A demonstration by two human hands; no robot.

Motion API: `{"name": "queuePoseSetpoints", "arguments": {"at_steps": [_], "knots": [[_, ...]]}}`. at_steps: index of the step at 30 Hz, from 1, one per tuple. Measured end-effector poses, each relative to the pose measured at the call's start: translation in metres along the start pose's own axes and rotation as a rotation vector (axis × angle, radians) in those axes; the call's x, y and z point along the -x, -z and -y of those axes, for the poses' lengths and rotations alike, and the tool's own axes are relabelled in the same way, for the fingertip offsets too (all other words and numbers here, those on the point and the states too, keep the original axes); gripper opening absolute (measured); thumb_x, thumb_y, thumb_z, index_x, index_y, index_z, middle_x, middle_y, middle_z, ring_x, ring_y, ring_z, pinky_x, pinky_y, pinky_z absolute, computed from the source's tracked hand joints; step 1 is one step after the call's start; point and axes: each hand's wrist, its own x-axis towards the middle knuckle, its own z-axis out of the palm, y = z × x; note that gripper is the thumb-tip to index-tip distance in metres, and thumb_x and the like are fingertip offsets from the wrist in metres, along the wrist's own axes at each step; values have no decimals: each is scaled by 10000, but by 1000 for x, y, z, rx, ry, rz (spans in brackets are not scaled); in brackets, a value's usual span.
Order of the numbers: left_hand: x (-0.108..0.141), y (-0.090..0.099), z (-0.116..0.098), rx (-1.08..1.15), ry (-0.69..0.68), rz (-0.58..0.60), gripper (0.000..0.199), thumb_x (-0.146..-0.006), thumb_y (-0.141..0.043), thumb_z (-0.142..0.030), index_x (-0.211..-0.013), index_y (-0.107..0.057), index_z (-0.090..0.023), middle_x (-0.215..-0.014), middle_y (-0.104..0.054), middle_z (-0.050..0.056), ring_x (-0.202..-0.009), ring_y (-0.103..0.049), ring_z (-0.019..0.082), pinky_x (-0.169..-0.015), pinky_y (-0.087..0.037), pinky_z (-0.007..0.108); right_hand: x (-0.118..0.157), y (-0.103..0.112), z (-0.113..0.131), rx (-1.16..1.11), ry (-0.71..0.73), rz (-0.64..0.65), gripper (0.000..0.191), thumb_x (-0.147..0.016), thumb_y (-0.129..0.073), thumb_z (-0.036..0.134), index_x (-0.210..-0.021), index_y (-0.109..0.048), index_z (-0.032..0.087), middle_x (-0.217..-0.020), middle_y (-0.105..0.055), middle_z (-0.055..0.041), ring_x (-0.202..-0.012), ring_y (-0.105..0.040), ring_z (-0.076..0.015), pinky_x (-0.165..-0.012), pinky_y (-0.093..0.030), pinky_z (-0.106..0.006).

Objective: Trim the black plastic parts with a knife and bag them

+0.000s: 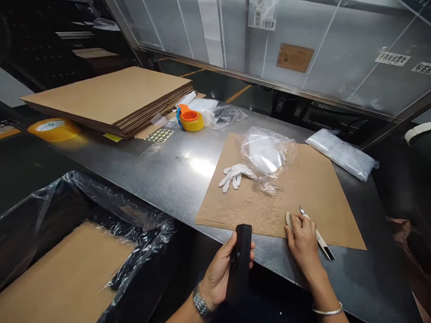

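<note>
My left hand (217, 273) is wrapped round a long black object (244, 251) held upright in front of the table edge; its kind I cannot make out. At the near edge of a flat cardboard sheet (323, 188), my right hand (303, 242) has its fingers closed on a small beige rounded piece (288, 219), partly hidden by the fingers. Just right of that hand lies a pale craft knife (323, 244), its blade pointing away from me. A white glove (234, 176) and a crumpled clear plastic bag (266, 152) with something white inside rest farther back on the sheet.
Stacked cardboard sheets (111, 96) occupy the table's far left, near a yellow tape roll (55, 129) and an orange tape dispenser (190, 117). A plastic-wrapped packet (341, 154) lies at right. Below left stands a bin lined with black plastic (43, 202), holding cardboard.
</note>
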Motion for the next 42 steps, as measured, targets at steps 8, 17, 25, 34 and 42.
{"name": "queuePoseSetpoints", "arguments": {"at_steps": [8,17,25,34,42], "knots": [[-7,11,4,40,131,389,595,-742,-494,-642,-1125,-590,-198,-757,-554,17,-324,-357,-1,-270,-145,108,4,12,12,-37,-22,-7,409,-899,-403,358,-1242,-483,150,-1146,-506,-157,-1018,-452,-274,-848,-432,-445],[-7,8,16,112,96,275,525,-760,-547,-549,-1012,-637,-97,-813,-591,87,-646,-566,143,-499,-433,207,14,8,-22,272,-166,67,368,-881,-408,327,-1130,-551,97,-958,-536,-165,-858,-459,-283,-702,-425,-412],[-4,11,14,-49,85,140,443,-853,-456,-415,-1116,-588,-84,-977,-653,196,-736,-600,185,-616,-422,256,11,9,-42,280,-236,133,327,-899,-366,307,-1025,-595,112,-831,-511,-129,-775,-444,-260,-669,-393,-369],[0,7,13,113,138,186,461,-817,-518,-437,-1078,-610,-68,-865,-634,120,-672,-567,155,-564,-394,225,4,18,-58,128,-357,149,229,-866,-363,270,-882,-545,132,-820,-525,-132,-779,-497,-269,-668,-408,-392],[2,2,11,146,183,143,460,-836,-477,-448,-1065,-599,-68,-797,-614,96,-632,-552,136,-535,-389,208,12,58,1,-324,-454,205,312,-922,-274,372,-938,-528,193,-705,-589,-27,-613,-583,-147,-570,-475,-247]]}}
